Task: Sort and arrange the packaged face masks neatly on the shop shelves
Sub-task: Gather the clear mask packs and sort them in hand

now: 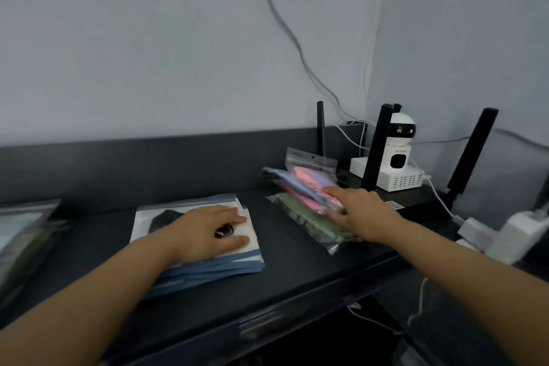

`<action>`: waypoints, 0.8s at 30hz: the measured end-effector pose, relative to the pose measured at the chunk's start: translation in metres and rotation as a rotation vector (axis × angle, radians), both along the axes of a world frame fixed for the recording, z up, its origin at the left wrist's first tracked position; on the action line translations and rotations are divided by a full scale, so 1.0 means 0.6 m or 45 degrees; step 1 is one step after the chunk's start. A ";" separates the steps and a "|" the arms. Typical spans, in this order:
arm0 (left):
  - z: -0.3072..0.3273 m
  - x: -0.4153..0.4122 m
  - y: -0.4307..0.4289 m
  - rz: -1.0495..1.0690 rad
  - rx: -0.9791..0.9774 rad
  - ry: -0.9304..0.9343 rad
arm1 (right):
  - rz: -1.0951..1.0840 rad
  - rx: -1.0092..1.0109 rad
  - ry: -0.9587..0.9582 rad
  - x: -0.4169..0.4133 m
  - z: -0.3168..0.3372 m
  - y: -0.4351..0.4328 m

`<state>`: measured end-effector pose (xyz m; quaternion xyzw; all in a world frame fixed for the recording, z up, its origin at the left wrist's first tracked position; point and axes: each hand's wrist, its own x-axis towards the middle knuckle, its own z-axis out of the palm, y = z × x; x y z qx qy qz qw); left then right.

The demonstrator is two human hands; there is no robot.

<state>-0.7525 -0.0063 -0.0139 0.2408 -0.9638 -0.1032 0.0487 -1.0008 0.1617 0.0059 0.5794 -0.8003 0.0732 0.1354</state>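
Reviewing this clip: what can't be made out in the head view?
- Print on the colored mask packs: too blurred.
- Top white pack: left hand covers its middle.
- Packs at far left: cut by the frame edge.
- Right hand grip: unclear.

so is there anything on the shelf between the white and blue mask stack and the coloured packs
Nothing: in the head view, bare dark shelf separates the white and blue stack from the coloured packs.

the shelf top [285, 249] looks matt black and smooth. the mask packets [300, 187] near its back right corner are clear glossy plastic over soft pastel cloth. the white-and-blue packets [237, 261] have a slight sheen. the camera [399, 154] is glossy white plastic.
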 end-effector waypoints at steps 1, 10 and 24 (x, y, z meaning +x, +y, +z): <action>-0.001 -0.002 -0.003 0.011 0.004 0.001 | 0.012 -0.022 0.000 -0.002 -0.002 0.000; 0.005 -0.011 0.015 0.073 -0.107 -0.123 | 0.018 -0.283 -0.112 -0.015 -0.041 0.008; 0.027 -0.177 0.103 -0.007 -0.159 0.314 | 0.068 -0.309 -0.234 -0.025 -0.035 0.020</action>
